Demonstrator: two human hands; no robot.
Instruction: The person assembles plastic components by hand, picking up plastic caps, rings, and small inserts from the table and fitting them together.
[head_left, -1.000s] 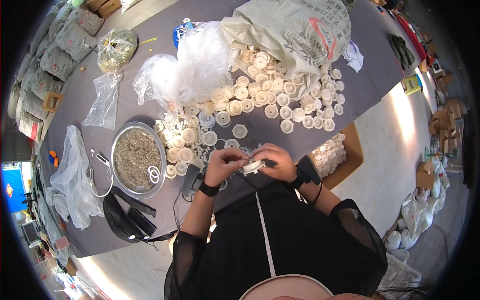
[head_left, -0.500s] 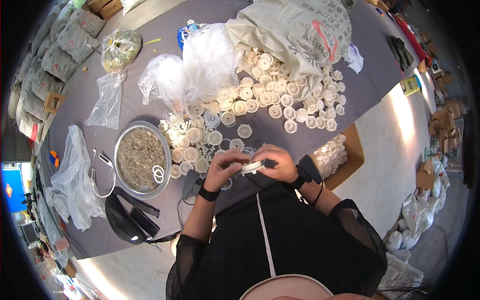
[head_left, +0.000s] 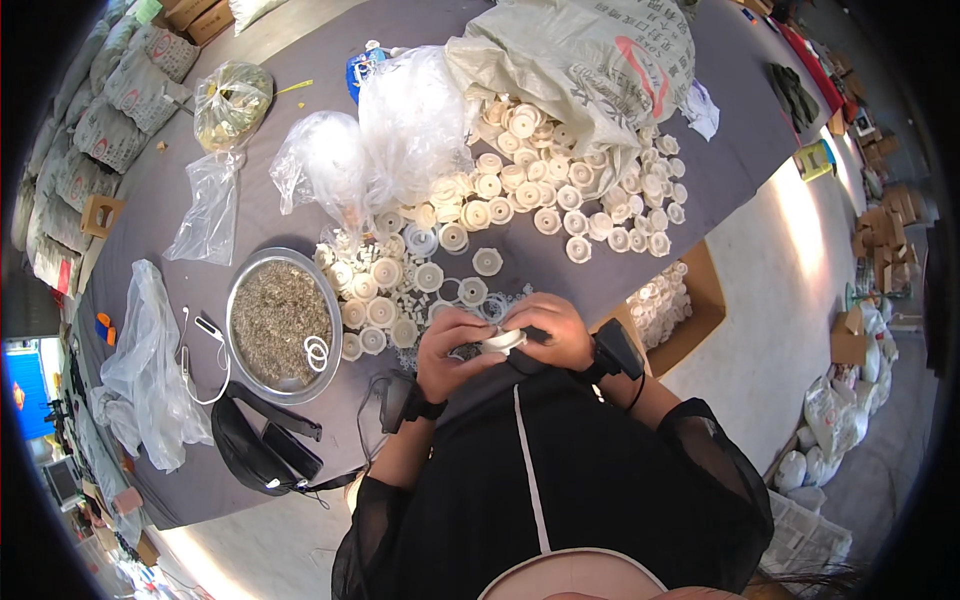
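Note:
Between my two hands, close to my body at the table's near edge, is a round white plastic part. My left hand grips its left side, fingers bent over it. My right hand is closed on the right side of the same part, thumb and fingers pressed to its rim. The fingers hide much of the part. Just beyond my hands lie loose flanged white discs and small clear rings. A bigger heap of cream plastic discs spreads from the mouth of a woven sack.
A metal basin of small greyish pieces, with white rings on top, stands left. Near it lie a black waist bag, a phone, a white cable and clear plastic bags. A cardboard box of white parts stands at the right.
My left hand has closed in on the white part, its fingers now against it. The part has tilted and sits a little lower. My right hand stays on it.

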